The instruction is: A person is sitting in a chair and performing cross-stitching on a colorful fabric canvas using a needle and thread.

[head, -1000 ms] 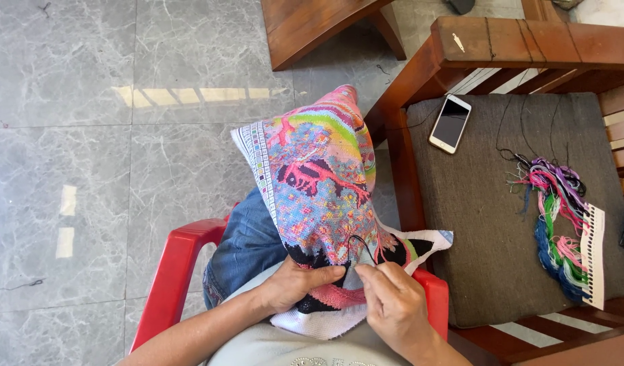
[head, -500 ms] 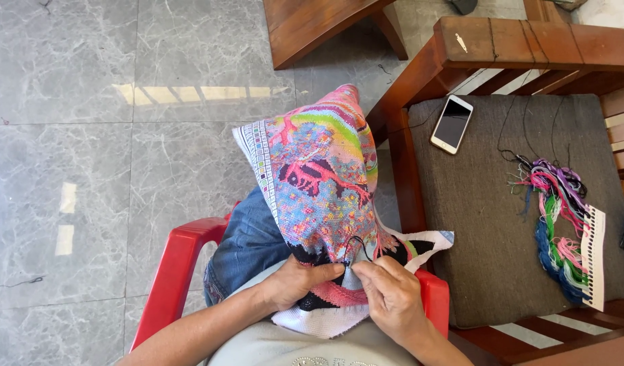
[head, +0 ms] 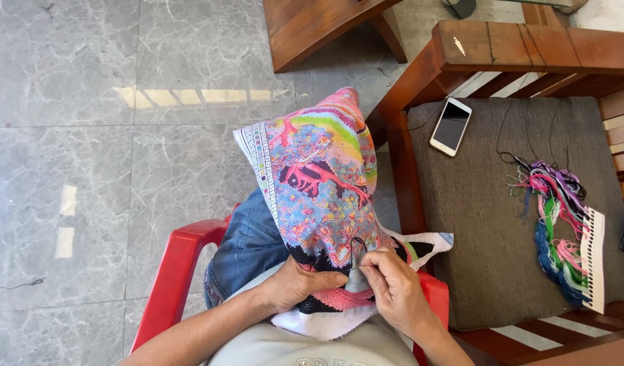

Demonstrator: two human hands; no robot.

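The left hand (head: 295, 285) is closed on the colourful embroidered cloth (head: 318, 183), gripping its lower part. The right hand (head: 393, 288) pinches its fingertips together on a dark thread (head: 358, 245) at the cloth.

Embroidery cloth (head: 322, 183): woven fabric, matt, densely stitched in many colours; fine grainy surface, white unstitched border. Thread (head: 357, 245) at the stitching point: dark, thin, matt. Chair (head: 173, 271) under the person: red plastic, smooth, slight sheen. Jeans (head: 247, 247): blue denim, matt. Floor (head: 122, 149): grey marbled tile, polished, mirror-glossy. Armchair frame (head: 535, 47): varnished brown wood, semi-gloss. Seat cushion (head: 488, 224): coarse grey-brown cloth, matt. Phone (head: 451, 127): glossy dark glass, white casing. Floss skeins (head: 556, 224): soft fibre, on white card.
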